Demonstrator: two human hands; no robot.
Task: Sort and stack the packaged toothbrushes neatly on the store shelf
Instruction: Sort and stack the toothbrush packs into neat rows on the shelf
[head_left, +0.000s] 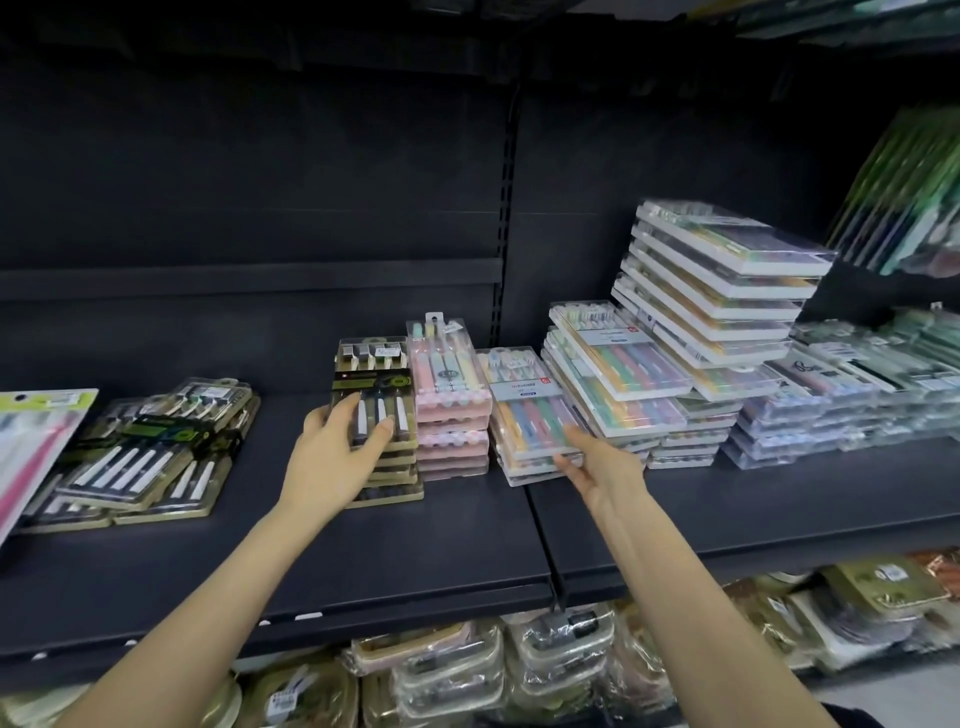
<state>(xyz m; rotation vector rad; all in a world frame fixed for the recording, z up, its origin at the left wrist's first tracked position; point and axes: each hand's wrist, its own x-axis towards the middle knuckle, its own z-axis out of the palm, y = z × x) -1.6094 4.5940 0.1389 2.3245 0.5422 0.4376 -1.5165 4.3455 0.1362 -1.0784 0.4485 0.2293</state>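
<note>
Left grip (345, 441), fingers spread and fairly straight, lies flat on the top black-and-gold blister pack of toothbrushes (374, 384), stacked on the dark metal shelf (467, 545). Right grip (597, 467) touches the front corner of the clear-cased multicolour toothbrush stack (524, 410); pinching or not, cannot tell. Judgement: square both stacks against the pink boxed stack (449, 395) between them, pushing low and evenly.

Our left hand (337, 449) rests with spread fingers (345, 408) on the top pack of the black-and-gold toothbrush stack (387, 470) on the dark shelf (467, 551). Just beside that stack stands the pink pack stack (451, 400). Our right hand (597, 470) touches the near right corner of the rainbow toothbrush stack (524, 415) with straight fingers. A loose black-and-gold pile (150, 452) lies to the left, and a tall leaning stack (722, 280) stands to the right.
</note>
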